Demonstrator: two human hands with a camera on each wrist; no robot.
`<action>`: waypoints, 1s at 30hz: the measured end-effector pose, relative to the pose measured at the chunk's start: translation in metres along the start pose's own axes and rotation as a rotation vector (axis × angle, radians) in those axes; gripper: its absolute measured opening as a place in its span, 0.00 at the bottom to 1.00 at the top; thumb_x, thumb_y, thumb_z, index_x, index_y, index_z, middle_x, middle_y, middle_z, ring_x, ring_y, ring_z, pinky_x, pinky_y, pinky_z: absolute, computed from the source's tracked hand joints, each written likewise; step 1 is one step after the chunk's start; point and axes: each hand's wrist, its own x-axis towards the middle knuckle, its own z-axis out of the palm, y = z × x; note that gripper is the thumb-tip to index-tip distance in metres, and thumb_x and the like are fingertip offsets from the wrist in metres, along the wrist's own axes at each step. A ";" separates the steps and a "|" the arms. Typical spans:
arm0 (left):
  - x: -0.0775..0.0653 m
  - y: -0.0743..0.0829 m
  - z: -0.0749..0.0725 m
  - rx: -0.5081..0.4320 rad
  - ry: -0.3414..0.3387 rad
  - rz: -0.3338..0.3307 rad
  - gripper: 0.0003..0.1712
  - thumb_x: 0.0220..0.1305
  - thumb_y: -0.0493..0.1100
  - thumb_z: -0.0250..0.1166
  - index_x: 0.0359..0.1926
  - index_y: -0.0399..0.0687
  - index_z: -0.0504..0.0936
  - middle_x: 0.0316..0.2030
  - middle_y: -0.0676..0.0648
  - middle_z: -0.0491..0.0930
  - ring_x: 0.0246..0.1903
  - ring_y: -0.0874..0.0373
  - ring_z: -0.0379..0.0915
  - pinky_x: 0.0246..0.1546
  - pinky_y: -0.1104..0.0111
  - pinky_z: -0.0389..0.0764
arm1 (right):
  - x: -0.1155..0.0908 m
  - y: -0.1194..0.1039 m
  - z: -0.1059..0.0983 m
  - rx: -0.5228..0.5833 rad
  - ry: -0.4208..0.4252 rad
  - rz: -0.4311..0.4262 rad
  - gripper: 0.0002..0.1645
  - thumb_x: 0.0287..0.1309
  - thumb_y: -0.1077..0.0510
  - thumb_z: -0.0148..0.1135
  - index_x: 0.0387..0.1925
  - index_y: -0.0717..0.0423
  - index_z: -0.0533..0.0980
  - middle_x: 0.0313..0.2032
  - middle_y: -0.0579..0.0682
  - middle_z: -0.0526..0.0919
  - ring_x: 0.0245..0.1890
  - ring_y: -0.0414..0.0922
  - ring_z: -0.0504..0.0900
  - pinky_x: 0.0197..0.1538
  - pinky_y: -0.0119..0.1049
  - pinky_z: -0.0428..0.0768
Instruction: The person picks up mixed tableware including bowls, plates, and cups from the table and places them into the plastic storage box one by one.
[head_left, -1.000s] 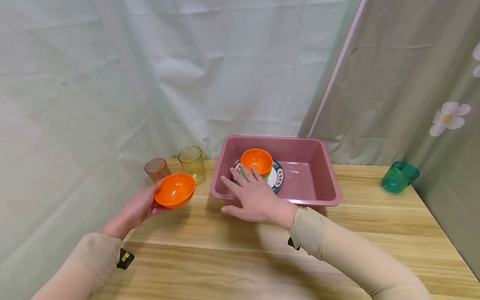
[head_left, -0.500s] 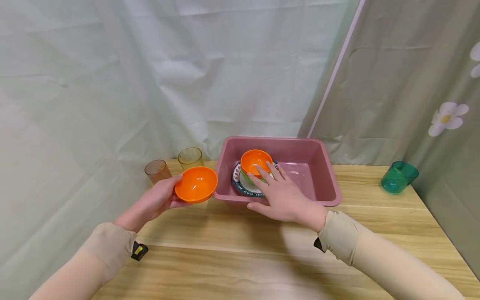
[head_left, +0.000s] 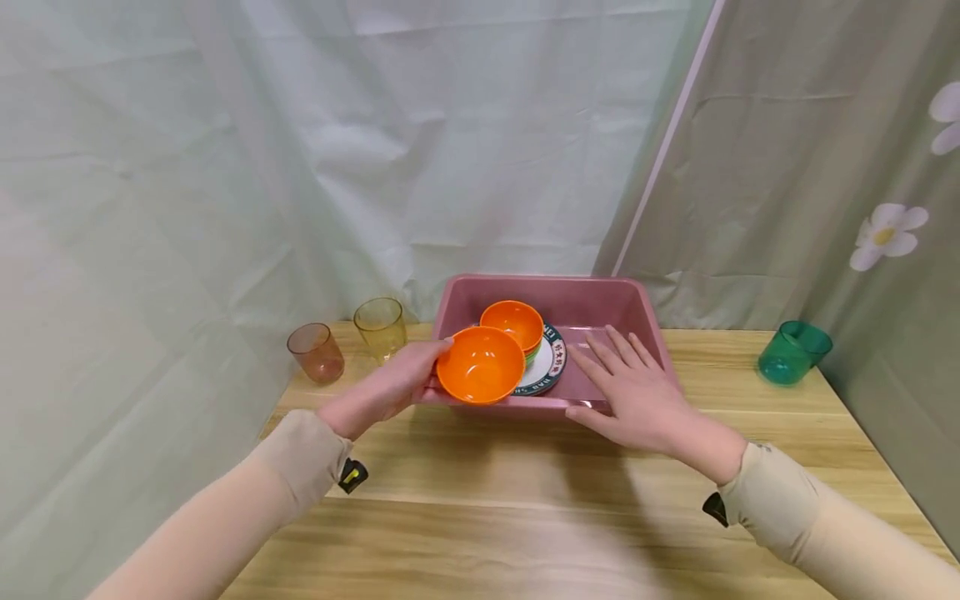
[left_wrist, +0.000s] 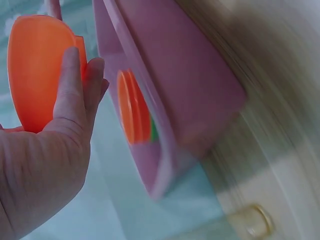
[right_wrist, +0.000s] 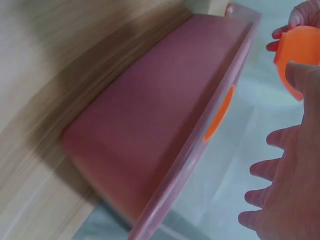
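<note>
1. The left hand (head_left: 397, 383) pinched an orange bowl (head_left: 482, 367) by its left edge, the thumb at the rim and the other fingers against the outside; the bowl was tilted so that its inside faced the head camera.
2. That bowl hung in the air above the near rim of a pink basin (head_left: 592, 288), apart from it in the left wrist view.
3. The basin stood on the wooden worktop (head_left: 480, 533) and held, in its left half, a dark-rimmed plate (head_left: 555, 360) with lettering around its edge.
4. On the plate sat a stack: an orange bowl on top (head_left: 514, 317), with green (left_wrist: 154, 131) showing beneath.
5. The right hand (head_left: 641, 404) held nothing; its fingers were spread above the basin's right half.
6. Left of the basin stood a yellow glass (head_left: 381, 329) and a reddish-brown glass (head_left: 318, 357); a teal glass (head_left: 791, 357) stood well apart at the right.
</note>
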 end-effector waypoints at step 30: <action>0.017 0.002 0.056 -0.018 -0.100 0.023 0.30 0.82 0.51 0.47 0.70 0.32 0.64 0.54 0.34 0.82 0.47 0.43 0.85 0.46 0.52 0.85 | -0.020 -0.002 -0.015 0.840 0.042 0.319 0.36 0.80 0.42 0.45 0.77 0.58 0.60 0.72 0.60 0.68 0.71 0.60 0.66 0.71 0.61 0.63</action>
